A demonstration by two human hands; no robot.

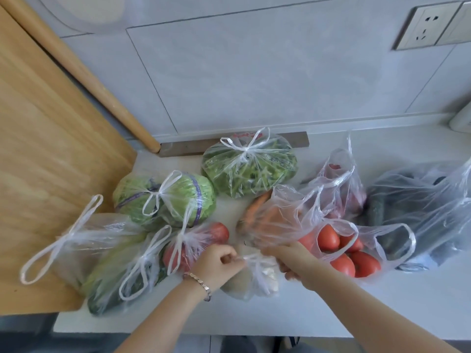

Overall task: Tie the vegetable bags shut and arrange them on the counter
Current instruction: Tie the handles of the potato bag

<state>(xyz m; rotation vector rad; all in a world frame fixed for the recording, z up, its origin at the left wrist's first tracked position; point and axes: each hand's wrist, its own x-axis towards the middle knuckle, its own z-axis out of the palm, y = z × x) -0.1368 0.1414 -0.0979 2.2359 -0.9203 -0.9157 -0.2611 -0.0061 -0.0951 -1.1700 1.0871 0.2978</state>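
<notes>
A small clear bag (pixel 257 281) holding pale and brownish produce lies at the counter's front middle. My left hand (pixel 219 261) pinches one of its handles, and my right hand (pixel 288 258) grips the other, the plastic stretched between them. Knotted bags lie to the left: a cabbage bag (pixel 168 197), a green bean bag (pixel 249 166), a red produce bag (pixel 201 240), and two long leafy green bags (pixel 122 266). Untied on the right are a carrot bag (pixel 267 215), a tomato bag (pixel 341 250), a reddish vegetable bag (pixel 341 184) and a cucumber bag (pixel 418 212).
A wooden cutting board (pixel 43 154) leans at the left, with a rolling pin (pixel 84 72) against the wall. A wall socket (pixel 428 24) sits top right. The white counter (pixel 254 319) has a bare strip along its front edge.
</notes>
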